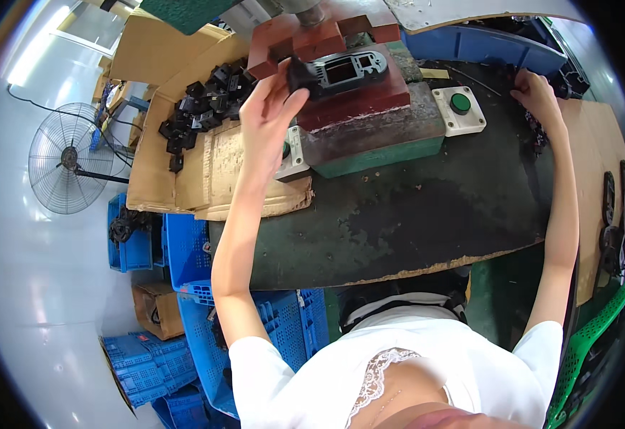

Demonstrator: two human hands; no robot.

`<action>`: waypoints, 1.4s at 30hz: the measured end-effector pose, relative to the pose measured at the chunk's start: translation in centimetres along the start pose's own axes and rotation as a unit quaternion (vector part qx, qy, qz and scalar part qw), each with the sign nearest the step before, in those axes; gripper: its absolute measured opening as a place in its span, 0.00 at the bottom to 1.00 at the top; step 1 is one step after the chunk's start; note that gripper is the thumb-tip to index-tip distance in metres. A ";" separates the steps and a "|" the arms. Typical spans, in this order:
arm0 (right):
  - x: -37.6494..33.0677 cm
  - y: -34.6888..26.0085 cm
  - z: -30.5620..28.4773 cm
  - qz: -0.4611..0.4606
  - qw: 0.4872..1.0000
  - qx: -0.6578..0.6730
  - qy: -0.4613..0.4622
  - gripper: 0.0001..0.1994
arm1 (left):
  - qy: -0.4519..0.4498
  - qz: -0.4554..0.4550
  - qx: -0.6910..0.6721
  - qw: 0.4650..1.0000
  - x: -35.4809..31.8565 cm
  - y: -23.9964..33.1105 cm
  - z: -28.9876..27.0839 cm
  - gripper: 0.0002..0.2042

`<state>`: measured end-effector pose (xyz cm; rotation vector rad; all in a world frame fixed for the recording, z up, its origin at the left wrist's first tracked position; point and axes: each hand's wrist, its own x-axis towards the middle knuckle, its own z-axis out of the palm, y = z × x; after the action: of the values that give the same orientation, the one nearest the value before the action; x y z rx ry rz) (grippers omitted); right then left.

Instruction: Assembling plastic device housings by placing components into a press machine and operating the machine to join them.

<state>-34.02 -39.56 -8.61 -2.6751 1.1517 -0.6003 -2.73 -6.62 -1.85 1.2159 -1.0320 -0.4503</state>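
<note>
A dark, stained worktable (pixel 412 214) fills the middle of the view, its near edge worn down to bare material. On its far side sits a press fixture: a green base (pixel 377 159) carrying a grey steel block (pixel 369 129), topped by a reddish-brown die plate (pixel 359 96) with stepped blocks of the same colour behind it. To the left of the table lies flattened cardboard (pixel 205 171) bearing a heap of black moulded parts (pixel 201 104). Blue plastic crates (pixel 183 250) are stacked below and left of the table, and a floor fan (pixel 65 168) stands on the pale floor further left.

On the die plate rests a dark grey plastic frame part (pixel 344 71) with rectangular openings. The left hand (pixel 273 107) reaches up from the lower left and grips the left end of this part, thumb and fingers pinched around its black end piece, so the part extends rightward from the hand across the plate. The right hand (pixel 534 89) is well apart from it, at the far right edge of the table, fingers curled down onto a pile of small black parts (pixel 538 132); whether it actually holds one cannot be told.

Between the two hands, just right of the steel block, sits a white button box with a green push-button (pixel 460 104). A second white box, mostly hidden behind the left forearm, shows beside the block's left end.
</note>
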 end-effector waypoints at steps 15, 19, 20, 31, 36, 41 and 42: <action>-0.3 -3.6 -1.4 -0.047 0.973 0.200 0.106 0.10 | -0.093 0.135 0.309 0.937 4.2 -1.7 1.1 0.16; -0.1 -3.3 -1.4 -0.039 0.968 0.240 0.059 0.10 | -0.103 0.090 0.336 0.932 4.2 -0.8 1.0 0.16; -0.3 -4.1 -1.5 -0.042 0.959 0.276 0.048 0.09 | -0.109 0.129 0.358 0.918 4.2 -0.7 0.8 0.16; 1.9 -17.8 -0.2 -0.210 0.823 0.524 -0.066 0.13 | -0.143 0.212 0.335 0.907 4.1 -2.1 -0.2 0.14; 3.4 -21.5 0.9 -0.243 0.877 0.410 -0.066 0.10 | -0.095 0.205 0.378 0.898 2.2 0.4 -0.7 0.14; 4.1 -22.1 0.7 -0.345 0.874 0.341 0.012 0.09 | -0.100 0.168 0.406 0.893 -2.5 1.3 -4.7 0.08; 4.1 -22.1 0.6 -0.345 0.875 0.340 0.009 0.09 | -0.098 0.166 0.404 0.894 -3.4 1.1 -5.0 0.08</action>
<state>-16.64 -27.28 -1.22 -2.3479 -0.1048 -0.9104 -0.52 -0.93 -2.15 1.6918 -1.6582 0.1685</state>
